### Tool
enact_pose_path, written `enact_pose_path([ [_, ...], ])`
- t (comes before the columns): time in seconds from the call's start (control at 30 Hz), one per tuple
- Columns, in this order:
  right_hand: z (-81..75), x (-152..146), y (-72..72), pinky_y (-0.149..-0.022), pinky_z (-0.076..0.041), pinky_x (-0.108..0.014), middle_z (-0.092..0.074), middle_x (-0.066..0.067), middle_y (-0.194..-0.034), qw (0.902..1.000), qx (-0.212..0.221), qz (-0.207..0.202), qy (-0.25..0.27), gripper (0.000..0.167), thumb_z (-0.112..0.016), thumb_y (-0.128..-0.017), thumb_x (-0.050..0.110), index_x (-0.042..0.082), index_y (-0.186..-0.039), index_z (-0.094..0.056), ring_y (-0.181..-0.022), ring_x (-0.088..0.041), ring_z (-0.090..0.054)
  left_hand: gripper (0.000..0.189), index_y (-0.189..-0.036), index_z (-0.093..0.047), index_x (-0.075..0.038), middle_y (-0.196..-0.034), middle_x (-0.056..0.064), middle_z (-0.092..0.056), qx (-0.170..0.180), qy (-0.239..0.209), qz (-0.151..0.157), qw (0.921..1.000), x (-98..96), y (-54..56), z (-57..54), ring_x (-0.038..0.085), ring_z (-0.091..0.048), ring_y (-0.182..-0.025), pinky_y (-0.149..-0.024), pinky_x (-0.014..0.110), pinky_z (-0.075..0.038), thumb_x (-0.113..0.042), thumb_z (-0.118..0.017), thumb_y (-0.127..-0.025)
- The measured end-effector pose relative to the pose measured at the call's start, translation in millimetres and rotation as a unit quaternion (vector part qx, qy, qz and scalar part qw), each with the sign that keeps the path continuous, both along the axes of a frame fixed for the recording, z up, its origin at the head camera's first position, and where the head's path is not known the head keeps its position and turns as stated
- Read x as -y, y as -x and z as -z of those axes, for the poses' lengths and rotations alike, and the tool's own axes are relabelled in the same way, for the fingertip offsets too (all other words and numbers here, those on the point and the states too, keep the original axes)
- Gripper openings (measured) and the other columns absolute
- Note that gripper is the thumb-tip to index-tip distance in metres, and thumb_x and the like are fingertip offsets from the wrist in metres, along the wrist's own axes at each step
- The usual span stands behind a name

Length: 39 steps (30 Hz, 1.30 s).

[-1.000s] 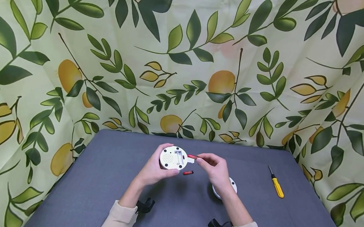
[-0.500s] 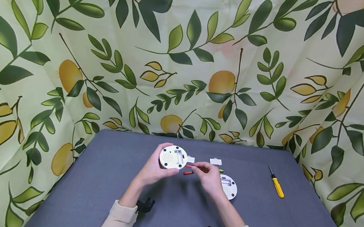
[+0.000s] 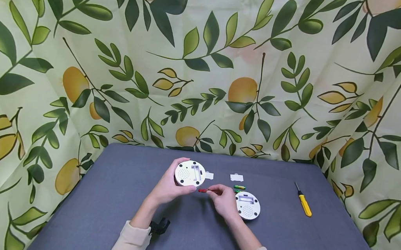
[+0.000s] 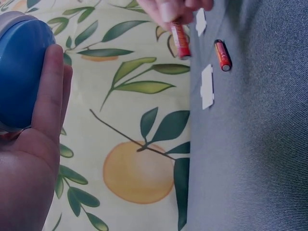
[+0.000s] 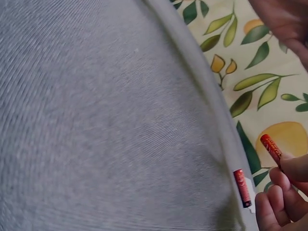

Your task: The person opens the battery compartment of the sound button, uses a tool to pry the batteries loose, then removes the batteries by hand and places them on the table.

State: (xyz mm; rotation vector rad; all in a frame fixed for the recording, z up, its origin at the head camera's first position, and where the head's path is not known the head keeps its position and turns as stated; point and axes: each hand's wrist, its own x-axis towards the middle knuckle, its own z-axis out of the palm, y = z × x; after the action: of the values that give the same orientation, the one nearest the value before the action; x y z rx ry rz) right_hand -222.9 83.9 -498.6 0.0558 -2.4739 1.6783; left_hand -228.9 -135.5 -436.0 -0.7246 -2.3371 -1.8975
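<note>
My left hand grips a round white device with its underside turned up, showing speaker holes, dark feet and an uncovered battery compartment. In the left wrist view its other side is a blue dome. Between thumb and fingers, my right hand pinches a red battery, held above the table just right of the device. Another red battery lies on the table close by. A white battery cover lies right behind the device.
Right of my right hand lies a second round white device, compartment uncovered. Behind it are green batteries and another white cover. A yellow-handled screwdriver lies farther right on the grey table. Patterned cloth hangs behind.
My right hand has moved left and toward me with the red battery, uncovering the second device, the green batteries and the second cover. My left hand has kept the device nearly still.
</note>
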Motion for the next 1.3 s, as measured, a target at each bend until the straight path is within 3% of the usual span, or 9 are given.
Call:
enact_pose_path([
  [0.63,14.1,8.9,8.1,-0.060,-0.047,-0.029,-0.071,-0.001,-0.077,0.9938,-0.011,0.001,-0.110,0.004,-0.080,-0.083,0.002,0.003,-0.086,-0.076,-0.066,-0.011,-0.058,0.084,-0.146,-0.042,-0.016,-0.133,0.014,-0.052,0.007,-0.012,0.008,0.9999,0.1,-2.6,-1.6,0.026,-0.053,-0.112,-0.092,0.034,-0.047,-0.011,-0.088,-0.076],
  [1.1,14.9,7.1,7.6,-0.065,-0.048,-0.031,-0.071,-0.001,-0.080,0.9923,-0.024,0.002,-0.121,0.005,-0.078,-0.086,0.005,0.005,-0.091,-0.078,-0.071,-0.012,-0.060,0.084,-0.147,-0.041,-0.016,-0.133,0.014,-0.052,0.008,-0.010,0.011,0.9999,0.5,-2.3,-3.2,0.027,-0.052,-0.113,-0.092,0.035,-0.047,-0.012,-0.087,-0.077],
  [1.3,4.6,7.9,2.6,-0.064,-0.048,-0.031,-0.068,0.000,-0.079,0.9900,-0.035,0.018,-0.135,0.004,-0.074,-0.090,0.005,0.004,-0.093,-0.077,-0.070,-0.013,-0.056,0.083,-0.146,-0.042,-0.014,-0.132,0.013,-0.053,0.004,-0.009,0.002,0.9999,3.0,-1.2,-2.4,0.027,-0.053,-0.112,-0.092,0.034,-0.047,-0.012,-0.087,-0.077],
])
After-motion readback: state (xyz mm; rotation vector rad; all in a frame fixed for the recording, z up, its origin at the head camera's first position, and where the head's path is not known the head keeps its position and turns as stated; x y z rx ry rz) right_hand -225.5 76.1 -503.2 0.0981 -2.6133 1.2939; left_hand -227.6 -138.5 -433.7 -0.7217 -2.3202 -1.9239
